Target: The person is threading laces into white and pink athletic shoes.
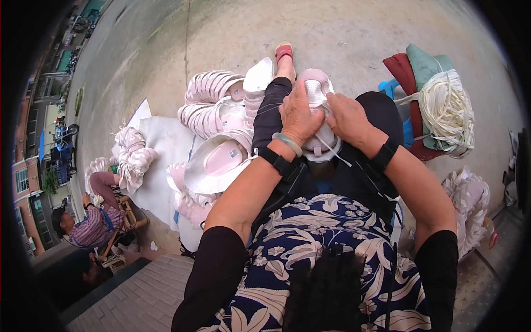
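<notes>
- The left hand (297, 117) lies on the left side of a pale pink sneaker with a white sole and a mesh toe (317, 94); its fingers are curled around the upper, grasping the shoe.
- The right hand (349, 116) presses on the right side of the same sneaker, with the fingers bent at the lace area; a thin white shoelace (333, 152) runs out from under it toward the wrist. I cannot tell if the fingertips pinch the lace or only the shoe.
- The sneaker rests on the person's lap, on black trousers, with the toe pointing away from the body, between the two hands.
- On the left wrist there is a pale green bangle (287, 144) and just behind it a black strap; the right wrist has a black strap also.
- Just beside the left knee lies a pile of pink and white sneakers of the same kind (218, 119), some on a white sheet on the concrete ground (166, 138).
- To the right, near the right knee, a thick bundle of cream-white laces (447, 110) sits on folded red and green cloth.
- At the far left, well apart, another person in a striped shirt (91, 224) sits on a low wooden stool.
</notes>
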Tool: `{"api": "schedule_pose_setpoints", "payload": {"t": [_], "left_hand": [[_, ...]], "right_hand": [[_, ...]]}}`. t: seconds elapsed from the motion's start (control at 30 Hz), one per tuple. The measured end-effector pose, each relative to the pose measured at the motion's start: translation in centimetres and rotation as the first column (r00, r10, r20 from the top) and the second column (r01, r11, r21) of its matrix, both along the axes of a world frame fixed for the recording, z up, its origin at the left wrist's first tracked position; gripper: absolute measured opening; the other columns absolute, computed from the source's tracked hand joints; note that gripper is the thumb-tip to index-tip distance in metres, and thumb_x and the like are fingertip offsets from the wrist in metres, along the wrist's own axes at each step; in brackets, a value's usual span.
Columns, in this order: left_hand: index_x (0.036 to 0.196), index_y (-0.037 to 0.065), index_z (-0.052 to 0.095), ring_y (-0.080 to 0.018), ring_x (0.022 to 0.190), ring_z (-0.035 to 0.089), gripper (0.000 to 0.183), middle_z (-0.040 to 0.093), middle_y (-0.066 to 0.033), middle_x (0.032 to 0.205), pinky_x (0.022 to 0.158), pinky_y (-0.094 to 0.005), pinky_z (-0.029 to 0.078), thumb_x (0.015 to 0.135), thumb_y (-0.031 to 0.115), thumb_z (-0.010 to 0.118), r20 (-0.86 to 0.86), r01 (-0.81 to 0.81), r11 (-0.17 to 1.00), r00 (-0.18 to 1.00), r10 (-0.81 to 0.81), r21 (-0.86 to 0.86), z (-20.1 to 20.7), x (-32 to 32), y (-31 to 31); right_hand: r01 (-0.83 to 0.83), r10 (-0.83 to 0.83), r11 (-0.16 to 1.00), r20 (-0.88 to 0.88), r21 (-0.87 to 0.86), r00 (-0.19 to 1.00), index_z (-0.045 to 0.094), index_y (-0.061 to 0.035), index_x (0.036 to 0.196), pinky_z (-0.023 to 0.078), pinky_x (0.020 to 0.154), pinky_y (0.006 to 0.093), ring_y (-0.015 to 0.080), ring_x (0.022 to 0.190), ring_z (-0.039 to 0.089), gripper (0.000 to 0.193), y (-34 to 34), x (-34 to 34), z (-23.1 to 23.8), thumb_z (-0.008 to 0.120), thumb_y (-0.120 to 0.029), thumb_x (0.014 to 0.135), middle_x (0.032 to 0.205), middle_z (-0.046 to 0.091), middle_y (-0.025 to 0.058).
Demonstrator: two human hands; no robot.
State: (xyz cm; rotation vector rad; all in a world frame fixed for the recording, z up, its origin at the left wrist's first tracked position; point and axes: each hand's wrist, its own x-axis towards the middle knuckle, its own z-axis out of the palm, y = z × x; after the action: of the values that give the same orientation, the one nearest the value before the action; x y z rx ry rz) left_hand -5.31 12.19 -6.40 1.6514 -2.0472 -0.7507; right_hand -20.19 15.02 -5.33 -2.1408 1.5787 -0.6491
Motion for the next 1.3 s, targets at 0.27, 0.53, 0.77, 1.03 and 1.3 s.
{"api": "schedule_pose_setpoints", "payload": {"t": [0.27, 0.53, 0.77, 1.03, 1.3], "left_hand": [[0.128, 0.004, 0.035, -0.0315, 0.105, 0.043, 0.075, 0.049, -0.0150, 0.119, 0.087, -0.0458, 0.031, 0.064, 0.026, 0.069, 0.079, 0.090, 0.973, 0.994, -0.074, -0.214, 0.3, 0.6, 0.4], [0.071, 0.010, 0.052, -0.0263, 0.071, 0.054, 0.015, 0.050, -0.0064, 0.072, 0.061, -0.0391, 0.037, 0.072, 0.018, 0.064, 0.372, 0.413, 0.758, 0.897, -0.240, -0.505, 0.5, 0.1, 0.9], [0.070, 0.010, 0.053, -0.0276, 0.053, 0.056, 0.012, 0.051, -0.0084, 0.066, 0.046, -0.0378, 0.043, 0.074, 0.018, 0.062, 0.253, 0.362, 0.792, 0.930, -0.268, -0.493, -0.3, 0.3, 1.1], [0.070, 0.007, 0.054, -0.0291, 0.052, 0.058, 0.011, 0.053, -0.0100, 0.067, 0.044, -0.0385, 0.045, 0.075, 0.016, 0.059, 0.354, 0.379, 0.820, 0.906, -0.233, -0.429, -0.8, -0.5, 1.3], [0.070, 0.006, 0.053, -0.0330, 0.058, 0.058, 0.012, 0.054, -0.0127, 0.067, 0.050, -0.0414, 0.045, 0.077, 0.014, 0.057, 0.241, 0.378, 0.866, 0.920, -0.310, -0.329, 2.2, 0.3, 2.9]], "right_hand": [[-0.155, 0.171, 0.979, -0.119, 0.133, 0.978, 0.053, -0.0027, 0.089, 0.048, 0.071, 0.0440, 0.0369, 0.083, 0.059, 0.015, -0.9, -0.8, 0.7, 0.052, -0.009, 0.075, 0.088, 0.057, 0.0180], [-0.133, 0.148, 0.979, -0.096, 0.154, 0.984, 0.053, -0.0017, 0.087, 0.048, 0.072, 0.0453, 0.0377, 0.082, 0.059, 0.015, -1.3, -0.8, 0.0, 0.052, -0.010, 0.074, 0.087, 0.059, 0.0191], [-0.057, 0.063, 0.991, -0.048, 0.120, 0.997, 0.054, -0.0009, 0.084, 0.047, 0.071, 0.0463, 0.0392, 0.080, 0.058, 0.015, -0.7, -0.7, 0.6, 0.055, -0.010, 0.071, 0.080, 0.059, 0.0206], [-0.135, 0.147, 0.963, -0.034, 0.232, 0.989, 0.060, -0.0016, 0.074, 0.047, 0.071, 0.0462, 0.0380, 0.079, 0.059, 0.012, -2.2, -1.2, 0.7, 0.055, -0.011, 0.067, 0.076, 0.060, 0.0194], [0.000, -0.008, 0.983, 0.044, 0.182, 0.999, 0.054, -0.0023, 0.078, 0.046, 0.071, 0.0455, 0.0379, 0.079, 0.058, 0.015, -0.5, -2.0, -0.1, 0.058, -0.012, 0.067, 0.076, 0.059, 0.0196]]}}
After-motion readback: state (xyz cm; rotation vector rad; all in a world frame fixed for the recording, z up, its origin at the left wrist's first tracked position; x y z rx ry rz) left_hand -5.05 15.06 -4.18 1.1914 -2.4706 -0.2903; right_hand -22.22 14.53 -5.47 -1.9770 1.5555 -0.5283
